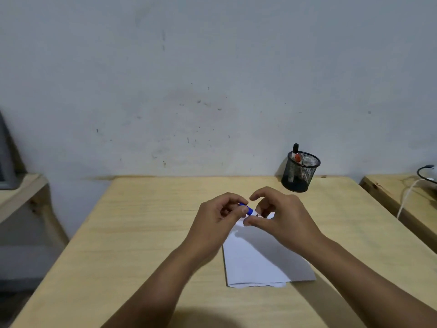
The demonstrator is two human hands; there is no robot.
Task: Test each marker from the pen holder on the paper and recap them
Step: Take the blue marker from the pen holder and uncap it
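Wooden bench (142, 233) against a grey wall: we hold a blue-capped marker (251, 211) above white paper (257, 261). Left hand (217, 223) fingers pinch its cap, right hand (281, 221) fingers grip its barrel. Mesh pen holder (300, 172) stands behind.

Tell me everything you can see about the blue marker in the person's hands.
The marker is mostly hidden: only a short stretch shows between the hands. It has a blue cap or end at the left and a white barrel with dark print, plastic by its look. It lies roughly level, tilted down to the right, held above the far edge of the paper. The left hand pinches the blue end; the right hand grips the barrel. Whether the cap is fully on cannot be told.
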